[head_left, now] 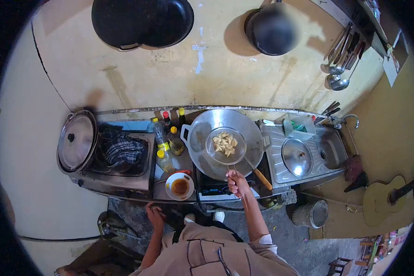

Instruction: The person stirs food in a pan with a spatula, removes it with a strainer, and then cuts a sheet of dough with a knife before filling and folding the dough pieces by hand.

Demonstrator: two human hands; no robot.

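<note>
My right hand (238, 183) is closed around the thin handle of a round strainer (244, 152). Several pale, folded food pieces (225, 144) lie in the strainer, which is over a large metal wok (198, 138) on the stove. A utensil with a wooden handle (262, 178) leans out over the wok's front right rim; its head is hidden. My left hand (155, 213) hangs at the counter's front edge, holding nothing, its fingers loosely apart. The nearest thing to it is a white bowl (168, 193) with brown sauce or liquid inside.
Several bottles (163, 146) stand left of the wok. Further left are a lidded pot (76, 142) and a checked cloth (124, 149). On the right, a metal lid (297, 156) lies beside the sink (338, 158). Pans (142, 20) and ladles (339, 83) hang on the wall.
</note>
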